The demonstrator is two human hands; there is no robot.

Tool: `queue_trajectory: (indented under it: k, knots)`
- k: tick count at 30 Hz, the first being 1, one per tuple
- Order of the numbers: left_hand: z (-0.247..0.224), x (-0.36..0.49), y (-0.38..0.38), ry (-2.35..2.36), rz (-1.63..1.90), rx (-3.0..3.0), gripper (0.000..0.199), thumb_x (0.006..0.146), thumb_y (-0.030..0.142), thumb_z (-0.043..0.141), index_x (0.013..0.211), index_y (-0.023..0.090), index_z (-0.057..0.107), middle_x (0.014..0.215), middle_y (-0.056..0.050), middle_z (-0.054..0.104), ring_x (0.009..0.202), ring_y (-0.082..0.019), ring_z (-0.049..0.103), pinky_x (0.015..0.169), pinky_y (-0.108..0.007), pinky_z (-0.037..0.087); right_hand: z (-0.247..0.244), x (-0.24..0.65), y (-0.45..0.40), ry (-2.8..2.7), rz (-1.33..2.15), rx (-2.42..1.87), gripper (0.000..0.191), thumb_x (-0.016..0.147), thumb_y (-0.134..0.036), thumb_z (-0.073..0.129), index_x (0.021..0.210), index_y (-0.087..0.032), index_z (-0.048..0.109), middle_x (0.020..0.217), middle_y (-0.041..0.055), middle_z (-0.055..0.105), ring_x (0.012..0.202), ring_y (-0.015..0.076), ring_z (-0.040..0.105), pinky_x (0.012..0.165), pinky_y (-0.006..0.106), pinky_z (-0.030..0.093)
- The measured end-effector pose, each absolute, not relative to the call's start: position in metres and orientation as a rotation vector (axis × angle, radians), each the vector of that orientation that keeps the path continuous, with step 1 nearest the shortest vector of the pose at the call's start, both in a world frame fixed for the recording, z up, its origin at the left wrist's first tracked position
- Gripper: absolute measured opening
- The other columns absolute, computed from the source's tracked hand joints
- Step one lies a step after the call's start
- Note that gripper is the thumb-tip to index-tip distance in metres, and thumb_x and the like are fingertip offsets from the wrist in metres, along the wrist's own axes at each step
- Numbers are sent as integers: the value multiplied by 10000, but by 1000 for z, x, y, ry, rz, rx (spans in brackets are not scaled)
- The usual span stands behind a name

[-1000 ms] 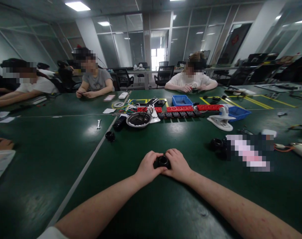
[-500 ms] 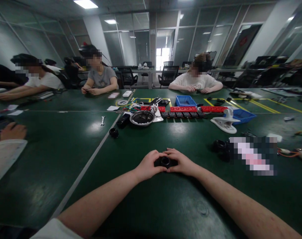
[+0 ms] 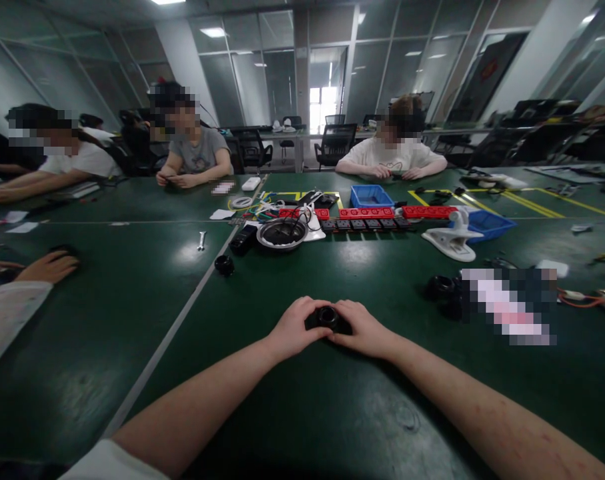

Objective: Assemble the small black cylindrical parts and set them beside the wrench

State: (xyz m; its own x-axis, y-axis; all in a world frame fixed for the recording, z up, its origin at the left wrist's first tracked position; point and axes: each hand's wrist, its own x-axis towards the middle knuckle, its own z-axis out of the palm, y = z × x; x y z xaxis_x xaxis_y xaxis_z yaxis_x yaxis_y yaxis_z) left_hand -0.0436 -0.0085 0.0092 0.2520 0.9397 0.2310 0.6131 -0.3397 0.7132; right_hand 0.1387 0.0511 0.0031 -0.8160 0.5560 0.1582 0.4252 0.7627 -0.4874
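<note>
A round black part with a hole in its middle (image 3: 328, 316) sits between my two hands, low over the green table (image 3: 262, 413). My left hand (image 3: 293, 328) grips it from the left, thumb at the near side and fingers at the far side. From the right, my right hand (image 3: 365, 329) curls around it, its fingertips meeting those of the left. The fingers hide much of its rim. A similar black ring-like piece (image 3: 224, 265) stands farther off to the left. Another black round part (image 3: 441, 287) lies to the right.
Beyond my hands are a metal bowl (image 3: 282, 234), red power strips (image 3: 367, 213), blue trays (image 3: 371, 196) and a white clamp base (image 3: 452, 241). A wrench (image 3: 201, 241) lies left. A co-worker's hand (image 3: 50, 265) rests on the table at far left; other people sit opposite.
My right hand's fingers have shifted and drawn in closer around the black part. At far left, the co-worker's hand has moved to the right. The view has tilted slightly.
</note>
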Motion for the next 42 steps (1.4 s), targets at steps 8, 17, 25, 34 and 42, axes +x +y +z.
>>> queue_trajectory:
  k: [8,17,25,34,42]
  knots:
    - [6,-39,-8,1432,910,2039,424,672,291,673,1063,230,520,938,-15,548,900,-189,506,796,-318,411,-2,137,59,-2646,627,-839,344,654,-463,628,782,-166,513,739,19,538,682,161,478,598,265,350]
    - [7,-30,-15,1588,953,2102,388,686,305,656,1040,220,523,946,-31,548,917,-214,492,808,-352,400,4,131,45,-2657,440,-870,514,656,-475,608,1039,-155,488,928,81,548,858,225,488,751,358,362]
    - [17,-37,10,1472,812,2214,381,662,333,675,1002,211,554,918,-27,560,900,-208,510,793,-328,415,16,135,84,-2792,717,-799,302,637,-337,666,859,-162,560,806,28,579,735,177,534,614,261,393]
    - [-6,-24,45,1787,1115,2001,362,664,287,669,990,188,546,893,-30,541,873,-205,527,768,-337,436,0,110,89,-2546,-45,-1333,254,691,-388,562,781,-152,538,795,93,598,773,249,522,697,361,351]
    - [-6,-37,46,1560,1069,1963,509,687,230,650,1159,213,459,967,-40,530,907,-192,513,781,-323,439,-7,124,106,-2603,543,-873,421,670,-372,617,1015,-150,519,924,73,554,842,213,482,739,339,370]
